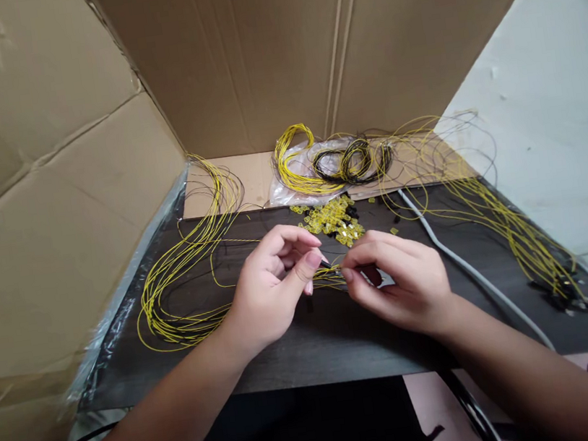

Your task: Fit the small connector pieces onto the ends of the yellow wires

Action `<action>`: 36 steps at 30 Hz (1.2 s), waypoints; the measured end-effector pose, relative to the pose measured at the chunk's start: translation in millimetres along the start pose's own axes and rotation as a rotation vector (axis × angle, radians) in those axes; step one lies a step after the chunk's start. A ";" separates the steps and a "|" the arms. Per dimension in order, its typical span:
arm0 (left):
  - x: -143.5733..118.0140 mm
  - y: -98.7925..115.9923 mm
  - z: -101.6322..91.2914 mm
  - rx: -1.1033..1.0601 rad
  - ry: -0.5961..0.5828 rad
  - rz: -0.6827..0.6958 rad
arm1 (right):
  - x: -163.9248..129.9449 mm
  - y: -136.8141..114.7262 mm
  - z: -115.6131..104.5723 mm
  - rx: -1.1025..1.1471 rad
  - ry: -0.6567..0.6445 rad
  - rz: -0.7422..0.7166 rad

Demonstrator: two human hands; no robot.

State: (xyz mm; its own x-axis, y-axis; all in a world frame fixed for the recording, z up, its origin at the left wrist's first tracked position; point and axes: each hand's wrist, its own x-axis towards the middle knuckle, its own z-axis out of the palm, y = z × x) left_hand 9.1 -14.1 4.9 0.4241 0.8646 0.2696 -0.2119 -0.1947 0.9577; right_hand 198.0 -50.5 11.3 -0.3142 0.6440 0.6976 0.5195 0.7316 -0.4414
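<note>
My left hand is closed, thumb against the fingers, on a small black piece that pokes out toward the right. Facing it, my right hand is pinched shut; what sits between its fingertips is too small to make out. The fingertips of both hands nearly meet above the dark tabletop. Thin yellow wires loop on the left and pass behind my left hand to the gap between the hands. Just beyond the fingers lies a pile of small clear yellow pieces mixed with black ones.
Coiled yellow wires and a black coil rest on a plastic bag at the back. More yellow wires with black ends lie at the right. A grey cable crosses the table. Cardboard walls stand behind and left.
</note>
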 end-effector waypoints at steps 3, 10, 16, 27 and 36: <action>-0.8 0.8 1.0 0.022 0.011 0.006 | 0.0 -0.2 0.0 -0.001 -0.004 0.007; -1.9 1.3 1.4 0.067 0.022 0.037 | -1.2 0.1 0.4 -0.006 0.000 0.016; -3.3 0.3 1.0 0.174 0.059 0.112 | -1.7 0.8 1.8 -0.039 0.010 0.015; -8.5 -5.5 -2.3 0.465 0.118 0.373 | -4.2 -0.1 0.4 -0.146 0.023 -0.028; -9.0 -4.8 -5.1 0.472 0.105 0.411 | -6.4 4.2 -3.5 -0.088 0.016 -0.065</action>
State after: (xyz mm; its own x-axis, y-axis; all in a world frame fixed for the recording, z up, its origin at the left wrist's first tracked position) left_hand 1.9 -18.5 -2.6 0.2970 0.7118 0.6365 0.0816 -0.6831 0.7258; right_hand 205.0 -52.4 7.0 -0.3376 0.5915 0.7323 0.5660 0.7491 -0.3441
